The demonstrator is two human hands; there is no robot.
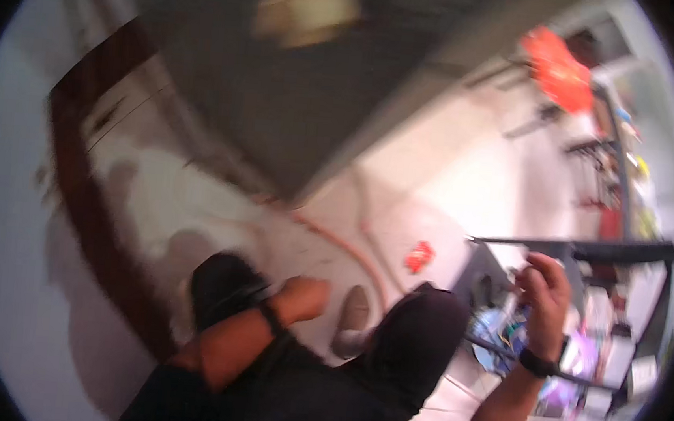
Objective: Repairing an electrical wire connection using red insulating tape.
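Note:
The picture is blurred by motion. My left hand (pixel 304 297) is closed in a loose fist over my left knee (pixel 224 281), with a dark band on its wrist. Nothing shows in it. My right hand (pixel 544 290) is raised at the right with its fingers curled, in front of a dark metal rack (pixel 587 250). A black band sits on that wrist. Whether the right fingers pinch anything is too blurred to tell. My right knee (pixel 423 328) in dark trousers lies between the two hands, and a grey shoe (pixel 352 322) rests on the pale floor.
The rack's lower shelves hold several colourful small items (pixel 502 330). A small red object (pixel 419 256) lies on the floor near an orange cable (pixel 342 246). A large grey panel (pixel 283 87) fills the top. A brown skirting (pixel 77 190) runs at left. A red thing (pixel 558 69) sits on far shelving.

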